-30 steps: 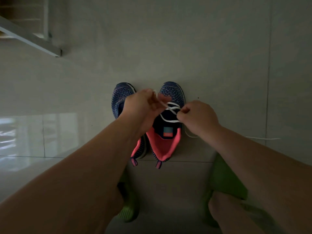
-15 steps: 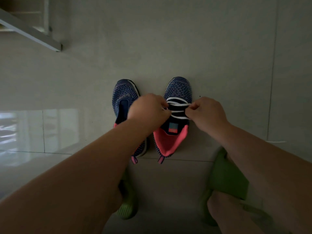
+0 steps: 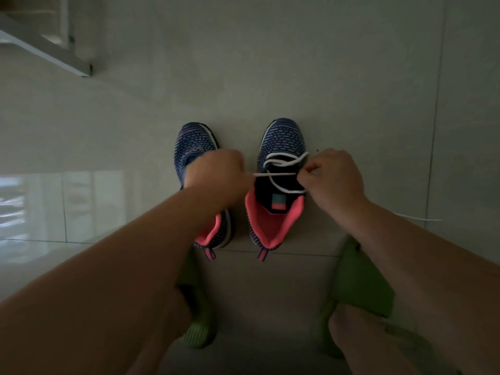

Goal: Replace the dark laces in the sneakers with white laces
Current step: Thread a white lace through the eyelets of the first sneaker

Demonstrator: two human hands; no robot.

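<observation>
A white lace (image 3: 282,174) crosses the dark tongue of the right sneaker (image 3: 280,185), which stands on the tiled floor (image 3: 297,63) with its toe pointing away. The right hand (image 3: 334,178), just right of that sneaker, pinches the lace with curled fingers. The left hand (image 3: 216,174) has its fingers closed on the other end, pulling a strand level across the shoe, and covers part of the left sneaker (image 3: 194,147) beside it. A loose lace end (image 3: 418,217) trails on the floor at right. Green slippers (image 3: 362,288) sit nearest.
</observation>
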